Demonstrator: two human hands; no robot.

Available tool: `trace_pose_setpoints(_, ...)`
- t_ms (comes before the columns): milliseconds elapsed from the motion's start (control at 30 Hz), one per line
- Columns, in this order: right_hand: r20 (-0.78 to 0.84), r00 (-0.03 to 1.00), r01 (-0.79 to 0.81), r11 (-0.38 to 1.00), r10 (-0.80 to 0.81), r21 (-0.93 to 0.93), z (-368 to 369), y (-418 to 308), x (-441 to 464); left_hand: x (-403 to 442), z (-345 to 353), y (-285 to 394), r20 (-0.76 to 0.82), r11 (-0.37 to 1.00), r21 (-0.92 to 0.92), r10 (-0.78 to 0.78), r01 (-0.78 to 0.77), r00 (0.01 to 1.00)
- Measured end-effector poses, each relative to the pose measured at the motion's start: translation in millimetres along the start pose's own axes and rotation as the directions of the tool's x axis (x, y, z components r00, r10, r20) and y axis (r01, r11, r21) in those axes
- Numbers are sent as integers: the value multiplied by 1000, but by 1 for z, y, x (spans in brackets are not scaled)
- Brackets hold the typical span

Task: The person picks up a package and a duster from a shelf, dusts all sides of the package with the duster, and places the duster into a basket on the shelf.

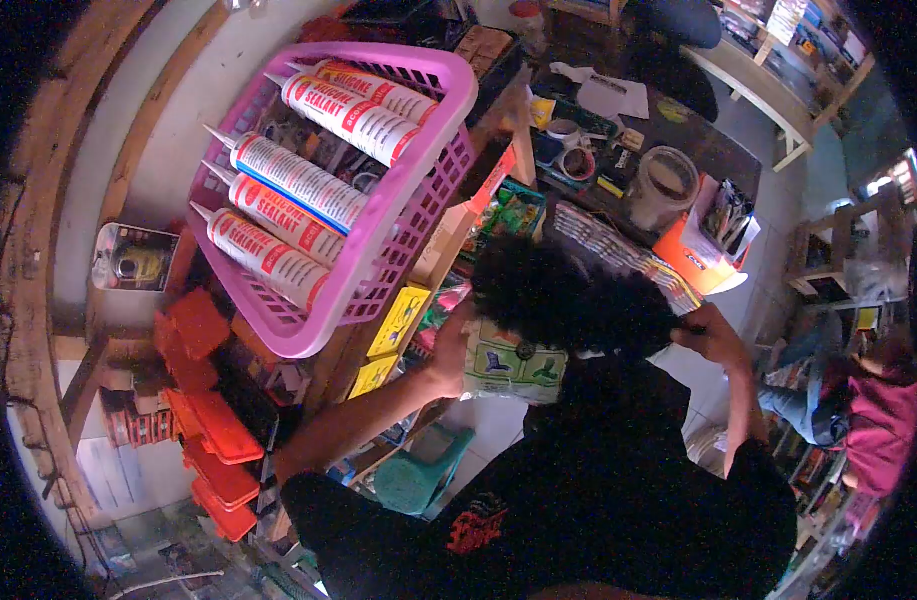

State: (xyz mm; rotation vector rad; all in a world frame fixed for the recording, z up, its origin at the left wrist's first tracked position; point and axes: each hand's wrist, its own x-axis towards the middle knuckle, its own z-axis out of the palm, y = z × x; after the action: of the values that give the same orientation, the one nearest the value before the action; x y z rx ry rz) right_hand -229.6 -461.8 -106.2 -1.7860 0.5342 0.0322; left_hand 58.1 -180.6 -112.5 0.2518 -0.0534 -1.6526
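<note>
My left hand [446, 358] is closed at the left edge of a green and white printed packet [513, 368]. Between my two hands, a dark hair-like mass [578, 290] covers part of the packet and the surface behind it. On the right, my right hand [710, 335] is bent with its fingers curled, close to the lower end of a striped row of thin items [628, 250]. Whatever it holds, if anything, is hidden.
A pink basket [328, 330] of silicone sealant tubes [268, 255] stands at upper left, above orange bins [213, 430]. Yellow boxes [398, 318] lie left of the packet. A round tub [664, 182] and orange box [693, 255] stand behind. A person in maroon [878, 420] is at far right.
</note>
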Motion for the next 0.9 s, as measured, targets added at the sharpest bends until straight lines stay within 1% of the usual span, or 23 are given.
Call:
trace_pose_setpoints(33, 58, 998, -1, 999, 3, -36, -3, 3, 0, 2, 3, 1, 183, 997, -79, -7, 22, 983)
trace_pose_setpoints(67, 116, 993, 1, 997, 7, -71, -7, 9, 0, 2, 8, -1, 22, 999, 24, 34, -34, 999)
trace_pose_setpoints(100, 172, 985, 6, 995, 12, -102, -7, 10, 1, 5, 37, -1, -136, 988, 137, 88, -70, 987)
trace_pose_setpoints(133, 133, 991, -10, 991, 27, -130, -6, 11, 1, 7, 52, -1, -283, 964, 253, 157, -84, 946)
trace_pose_setpoints(200, 53, 997, -48, 981, 59, -188, -6, 8, 1, 2, 34, 4, -174, 991, 127, 63, -41, 983)
trace_pose_setpoints(233, 68, 996, -47, 983, 60, -180, -6, 4, -1, 3, 35, 5, -112, 998, 64, 22, -15, 993)
trace_pose_setpoints(267, 84, 995, -45, 984, 60, -172, -7, -2, -4, 10, 37, 3, -403, 994, 101, 70, -32, 912)
trace_pose_setpoints(300, 101, 993, -41, 986, 58, -164, -7, -5, -5, 10, 40, 3, -413, 995, 99, 70, -32, 908)
trace_pose_setpoints(367, 119, 990, -59, 990, 75, -126, -11, 26, -1, 7, 42, 5, -437, 995, 96, 70, -31, 897)
trace_pose_setpoints(400, 128, 988, -70, 992, 83, -107, -13, 44, -2, 6, 38, 6, -412, 997, 71, 34, -6, 910)
trace_pose_setpoints(467, 16, 983, -176, 974, 180, -144, -8, 21, -13, 0, 36, 8, -380, 999, 33, 7, 6, 925)
trace_pose_setpoints(500, 31, 982, -179, 971, 186, -160, -9, 18, -12, -1, 34, 8, -361, 1000, 15, -3, 9, 932)
trace_pose_setpoints(533, 47, 980, -181, 968, 192, -175, -11, 15, -12, 4, 32, 8, -449, 999, 39, 31, -15, 893)
trace_pose_setpoints(600, 224, 967, -84, 979, 125, -184, -17, 23, -5, 3, 32, 10, -386, 999, 37, 30, -17, 922)
trace_pose_setpoints(633, 141, 986, -68, 986, 90, -155, -14, 24, -7, 2, 34, 11, -355, 999, 35, 28, -17, 935)
trace_pose_setpoints(667, 56, 997, -50, 991, 58, -128, -9, 24, -11, 2, 30, 11, -385, 997, 77, 52, -24, 921)
trace_pose_setpoints(733, 105, 994, -15, 993, 27, -120, -11, 25, -11, 4, 35, 9, -392, 995, 89, 76, -44, 917)
trace_pose_setpoints(767, 239, 971, 2, 992, 29, -129, -17, 24, -7, 6, 38, 9, -397, 994, 97, 88, -54, 914)
trace_pose_setpoints(800, 368, 929, 19, 991, 31, -133, -19, 25, -6, 5, 35, 11, -363, 991, 129, 81, -35, 928)
trace_pose_setpoints(900, 192, 981, -4, 994, 26, -111, -20, 23, -10, 7, 30, 9, -376, 999, 19, 40, -35, 926)
